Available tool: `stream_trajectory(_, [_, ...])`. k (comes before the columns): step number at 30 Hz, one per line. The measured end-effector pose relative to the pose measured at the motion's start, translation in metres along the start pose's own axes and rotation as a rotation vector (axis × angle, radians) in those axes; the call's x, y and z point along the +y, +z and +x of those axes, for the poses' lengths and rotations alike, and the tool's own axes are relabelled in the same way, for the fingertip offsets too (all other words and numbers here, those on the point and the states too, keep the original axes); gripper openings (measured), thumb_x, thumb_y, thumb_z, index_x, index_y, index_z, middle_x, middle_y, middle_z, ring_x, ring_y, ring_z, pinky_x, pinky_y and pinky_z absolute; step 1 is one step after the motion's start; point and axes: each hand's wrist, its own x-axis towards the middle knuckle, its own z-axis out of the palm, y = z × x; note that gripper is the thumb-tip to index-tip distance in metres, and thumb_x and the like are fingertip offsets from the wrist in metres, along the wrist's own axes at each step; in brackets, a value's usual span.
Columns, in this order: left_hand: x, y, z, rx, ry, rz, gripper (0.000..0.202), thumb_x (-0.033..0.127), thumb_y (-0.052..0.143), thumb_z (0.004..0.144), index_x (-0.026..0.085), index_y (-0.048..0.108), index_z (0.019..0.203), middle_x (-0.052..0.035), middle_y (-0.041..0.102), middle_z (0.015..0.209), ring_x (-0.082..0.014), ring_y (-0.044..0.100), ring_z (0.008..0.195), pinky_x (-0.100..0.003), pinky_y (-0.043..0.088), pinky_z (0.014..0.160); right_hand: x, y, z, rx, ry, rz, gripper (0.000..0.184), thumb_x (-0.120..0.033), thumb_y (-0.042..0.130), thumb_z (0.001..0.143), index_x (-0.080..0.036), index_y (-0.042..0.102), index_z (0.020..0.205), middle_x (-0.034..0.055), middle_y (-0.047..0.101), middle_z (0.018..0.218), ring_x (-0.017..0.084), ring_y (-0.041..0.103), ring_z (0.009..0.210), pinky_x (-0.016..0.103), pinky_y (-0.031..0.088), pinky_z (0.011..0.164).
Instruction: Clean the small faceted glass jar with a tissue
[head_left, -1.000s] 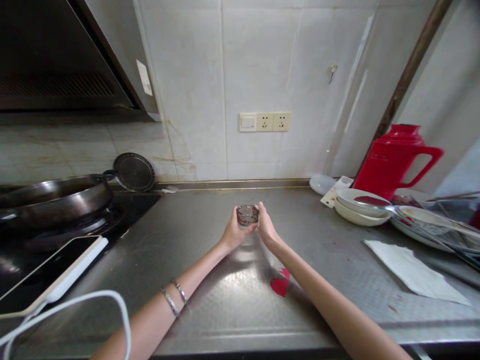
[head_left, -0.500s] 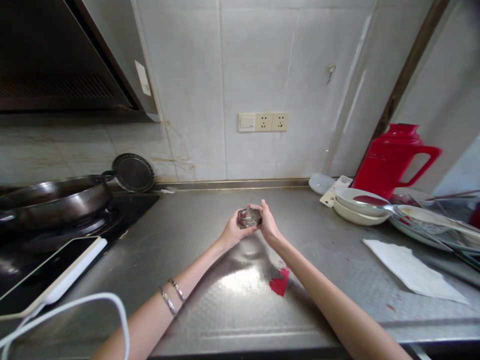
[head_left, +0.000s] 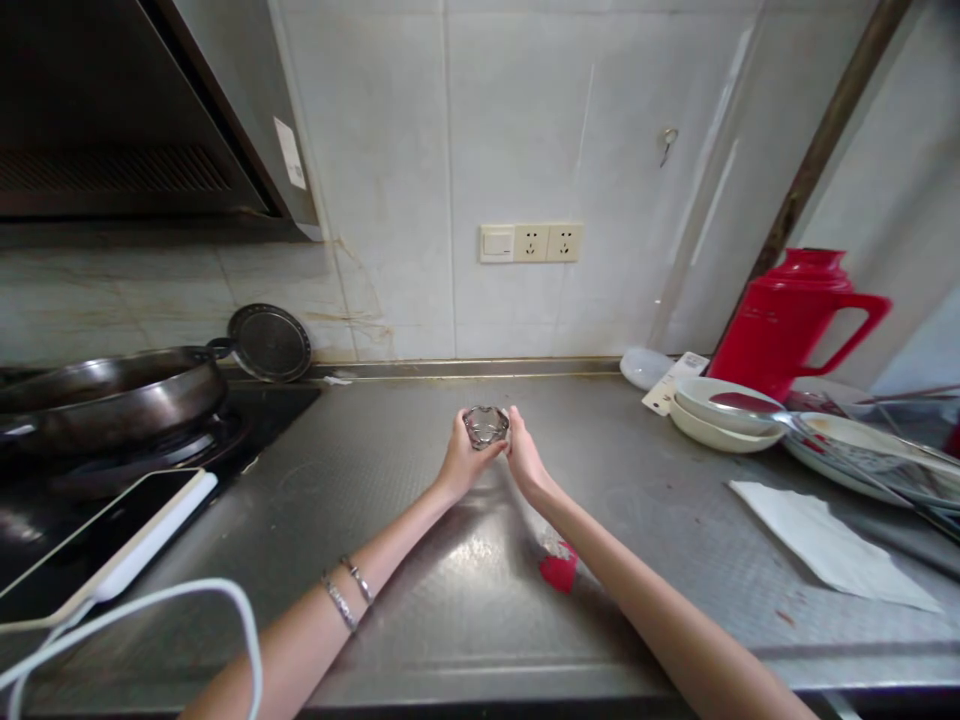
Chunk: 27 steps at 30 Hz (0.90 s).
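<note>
A small clear glass (head_left: 486, 427) with a patterned, faceted look is held just above the steel counter (head_left: 360, 560), its mouth turned up toward me. Around its left and near side wraps my left hand (head_left: 465, 460), the thumb reaching across the front; two silvery bangles circle that wrist. My right hand (head_left: 526, 460) presses against the glass from the right, fingers fairly straight, their far ends partly hidden. Between my forearms a torn red scrap (head_left: 559, 572) lies on the counter, nearer to my right arm.
Left, a pan (head_left: 112, 400) sits on the black stove, with a phone (head_left: 105, 550) and white cable (head_left: 225, 590) in front. At right stand a red thermos (head_left: 784, 325), stacked bowls (head_left: 720, 430) and a white paper (head_left: 832, 545). A wall socket (head_left: 531, 243) is ahead.
Both hands and the glass have shifted slightly left and up. The glass has turned a little, showing its rim more, and my right fingers look straighter beside it.
</note>
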Motion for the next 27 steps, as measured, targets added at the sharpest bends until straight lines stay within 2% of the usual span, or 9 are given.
stream_trajectory(3, [-0.002, 0.001, -0.001, -0.085, 0.036, -0.025, 0.086, 0.036, 0.080, 0.061, 0.016, 0.033, 0.130, -0.0180, 0.050, 0.131, -0.0285, 0.051, 0.121, -0.046, 0.035, 0.106, -0.006, -0.006, 0.006, 0.046, 0.015, 0.008, 0.058, -0.068, 0.041, 0.080, -0.020, 0.069, 0.099, 0.0023, 0.073, 0.088, 0.022, 0.062, 0.098, 0.031, 0.044, 0.089])
stream_trajectory(6, [-0.003, 0.003, -0.002, -0.199, 0.077, -0.106, 0.070, 0.037, 0.072, 0.071, 0.017, 0.038, 0.129, -0.0155, 0.053, 0.130, -0.0268, 0.052, 0.120, -0.046, 0.037, 0.106, -0.018, -0.017, 0.013, 0.067, 0.044, 0.019, 0.062, -0.070, 0.039, 0.079, -0.019, 0.070, 0.097, 0.0035, 0.073, 0.083, 0.023, 0.063, 0.091, 0.031, 0.046, 0.082])
stream_trajectory(8, [-0.003, 0.004, -0.002, -0.190, 0.091, -0.125, 0.067, 0.036, 0.074, 0.069, 0.018, 0.044, 0.126, -0.0137, 0.055, 0.125, -0.0264, 0.055, 0.116, -0.044, 0.041, 0.103, -0.025, -0.023, 0.016, 0.080, 0.086, 0.032, 0.064, -0.070, 0.037, 0.080, -0.019, 0.071, 0.097, 0.0045, 0.073, 0.082, 0.023, 0.064, 0.087, 0.031, 0.047, 0.076])
stream_trajectory(11, [-0.003, 0.004, -0.002, -0.131, 0.099, -0.064, 0.076, 0.034, 0.083, 0.055, 0.016, 0.050, 0.122, -0.0127, 0.055, 0.118, -0.0262, 0.059, 0.107, -0.042, 0.046, 0.097, -0.031, -0.025, 0.015, 0.055, 0.149, 0.047, 0.064, -0.068, 0.035, 0.082, -0.018, 0.072, 0.094, 0.0057, 0.074, 0.082, 0.023, 0.065, 0.081, 0.031, 0.047, 0.070])
stream_trajectory(13, [-0.004, 0.004, -0.003, -0.135, 0.088, -0.031, 0.080, 0.033, 0.085, 0.051, 0.015, 0.050, 0.120, -0.0133, 0.054, 0.117, -0.0268, 0.058, 0.106, -0.043, 0.047, 0.095, -0.032, -0.023, 0.012, 0.019, 0.181, 0.060, 0.062, -0.067, 0.035, 0.083, -0.018, 0.072, 0.091, 0.0063, 0.074, 0.082, 0.023, 0.065, 0.079, 0.031, 0.047, 0.067])
stream_trajectory(18, [-0.006, 0.007, -0.007, -0.234, 0.055, -0.142, 0.079, 0.033, 0.079, 0.063, 0.017, 0.035, 0.127, -0.0150, 0.054, 0.125, -0.0253, 0.054, 0.116, -0.044, 0.040, 0.102, -0.027, -0.015, 0.008, 0.010, 0.191, 0.128, 0.058, -0.065, 0.039, 0.082, -0.018, 0.072, 0.091, 0.0060, 0.073, 0.079, 0.024, 0.066, 0.081, 0.032, 0.049, 0.070])
stream_trajectory(20, [-0.006, 0.009, -0.007, -0.214, 0.060, -0.156, 0.080, 0.033, 0.078, 0.064, 0.018, 0.032, 0.128, -0.0148, 0.053, 0.127, -0.0244, 0.053, 0.117, -0.042, 0.040, 0.103, -0.024, -0.013, 0.007, 0.025, 0.161, 0.152, 0.056, -0.064, 0.040, 0.081, -0.019, 0.071, 0.091, 0.0054, 0.074, 0.082, 0.024, 0.066, 0.086, 0.033, 0.050, 0.076])
stream_trajectory(27, [0.000, 0.011, -0.008, 0.000, 0.052, -0.020, 0.074, 0.030, 0.077, 0.064, 0.017, 0.034, 0.123, -0.0157, 0.052, 0.123, -0.0254, 0.053, 0.114, -0.043, 0.040, 0.100, -0.018, -0.006, 0.003, 0.047, 0.078, 0.146, 0.052, -0.062, 0.042, 0.080, -0.020, 0.070, 0.096, 0.0032, 0.072, 0.096, 0.022, 0.063, 0.098, 0.033, 0.045, 0.090])
